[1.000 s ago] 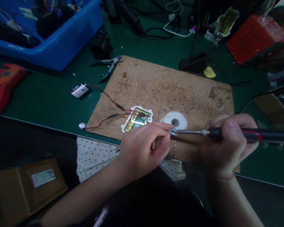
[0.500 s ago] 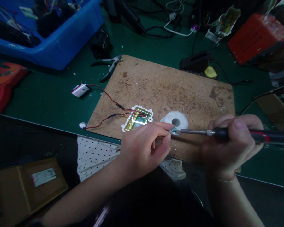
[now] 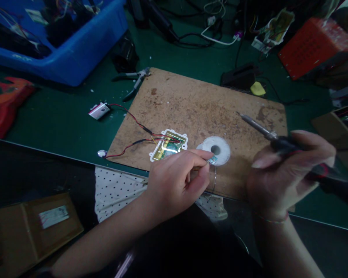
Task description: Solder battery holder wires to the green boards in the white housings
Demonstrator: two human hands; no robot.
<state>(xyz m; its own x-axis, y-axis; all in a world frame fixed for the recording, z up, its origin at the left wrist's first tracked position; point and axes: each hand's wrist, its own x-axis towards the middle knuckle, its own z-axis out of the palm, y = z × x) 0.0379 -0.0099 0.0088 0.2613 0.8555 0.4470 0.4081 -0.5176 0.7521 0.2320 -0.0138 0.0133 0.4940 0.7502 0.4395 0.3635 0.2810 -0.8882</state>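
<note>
Between thumb and fingertips, my left hand pinches a small circuit board, most of it covered by the fingers. Just behind that board lies a white solder spool, and a thin strand of solder wire hangs below it. My right hand is closed round the handle of a soldering iron, whose tip points up and left, apart from the board. Partly behind my left hand sits a white-framed circuit module with red and black wires running to a small battery pack and a round silvery part.
A brown work board lies on the green table. Around it are cutting pliers, a blue bin, an orange-red tool, a black stand with a yellow sponge, and a red box.
The soldering iron has lifted off the small circuit board and swung up and to the right with my right hand turning. My left hand stays in place.
</note>
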